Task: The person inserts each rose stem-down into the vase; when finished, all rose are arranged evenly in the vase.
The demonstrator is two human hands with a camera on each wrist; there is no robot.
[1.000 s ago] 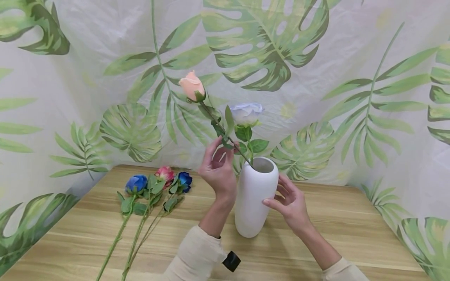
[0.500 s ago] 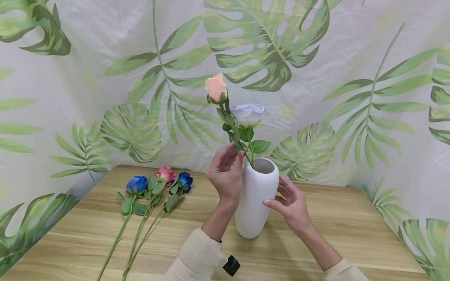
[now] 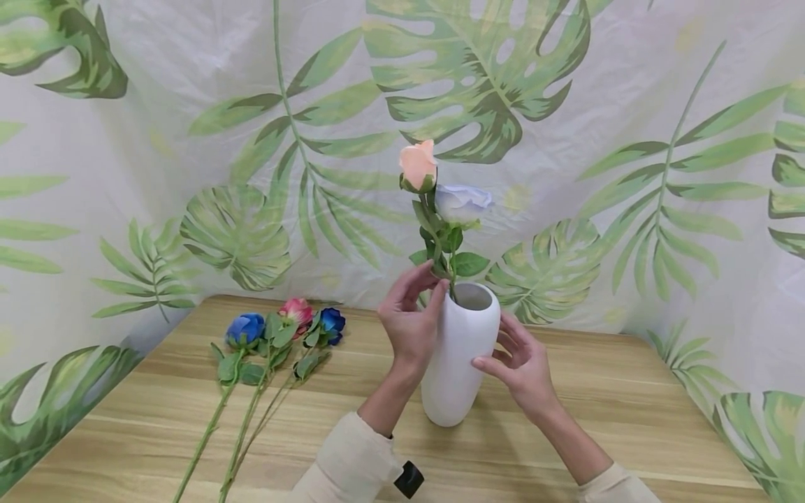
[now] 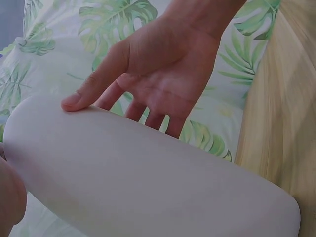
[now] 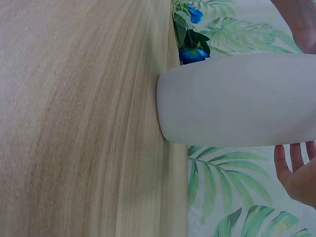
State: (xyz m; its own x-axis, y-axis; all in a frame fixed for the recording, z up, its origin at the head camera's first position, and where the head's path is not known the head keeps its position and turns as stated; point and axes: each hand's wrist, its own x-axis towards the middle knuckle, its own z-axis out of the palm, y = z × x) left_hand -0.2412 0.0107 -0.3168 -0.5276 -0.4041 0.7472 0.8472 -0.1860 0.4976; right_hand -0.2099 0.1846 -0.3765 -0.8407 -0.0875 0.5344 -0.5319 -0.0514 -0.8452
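A tall white vase stands upright on the wooden table. In its mouth are a peach rose and a pale lilac rose, both leaning to the left side of the rim. My left hand pinches the peach rose's stem just above the rim; the fingertips are partly hidden by leaves. Around the vase's right side my right hand holds it, thumb in front and fingers behind. From the left wrist, the right hand shows with its thumb on the vase wall.
To the left on the table lie a blue rose, a pink rose and a dark blue rose, stems toward the near edge. A leaf-patterned cloth hangs behind the table.
My left hand has moved right and slightly down to the rim, bringing the peach rose from a leftward tilt to nearly upright. The lilac rose has shifted slightly right. My right hand stays on the vase.
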